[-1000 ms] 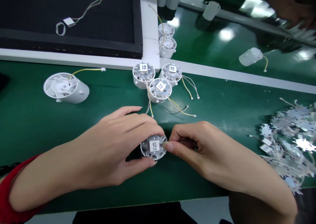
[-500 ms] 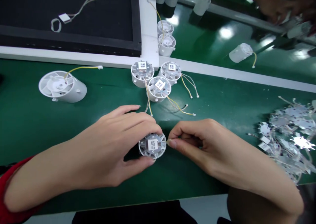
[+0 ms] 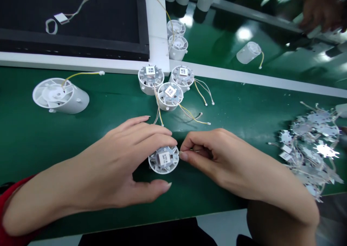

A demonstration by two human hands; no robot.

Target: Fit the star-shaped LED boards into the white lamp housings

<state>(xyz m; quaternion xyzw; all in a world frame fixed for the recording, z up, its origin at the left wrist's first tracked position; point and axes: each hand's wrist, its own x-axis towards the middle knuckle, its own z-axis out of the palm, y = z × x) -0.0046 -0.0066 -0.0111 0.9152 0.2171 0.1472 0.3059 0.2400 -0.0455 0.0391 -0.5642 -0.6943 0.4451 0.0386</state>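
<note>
A white round fan housing (image 3: 150, 163) stands upright on the green bench, topped by a grey metal plate with a white label (image 3: 164, 158). My left hand (image 3: 130, 162) lies beside it with fingers spread, the index finger touching its far rim and the thumb held off the near side. At the right rim, my right hand (image 3: 208, 157) pinches thin wires in thumb and forefinger; the hand mostly hides them. Just beyond my hands are three similar fans with labelled plates, the nearest fan (image 3: 170, 96) trailing yellow and white wires.
A lone white fan housing (image 3: 78, 100) tilts at left. Metal plates with wires (image 3: 311, 130) are heaped at right. A black tray (image 3: 89, 47) with a white frame is at the back left. Across the white divider (image 3: 230, 76) stand more housings; another person's hand (image 3: 320, 12) shows at top right.
My left thumb has come away from the fan's near side. My right pinch sits closer to the rim. The whole view has shifted slightly.
</note>
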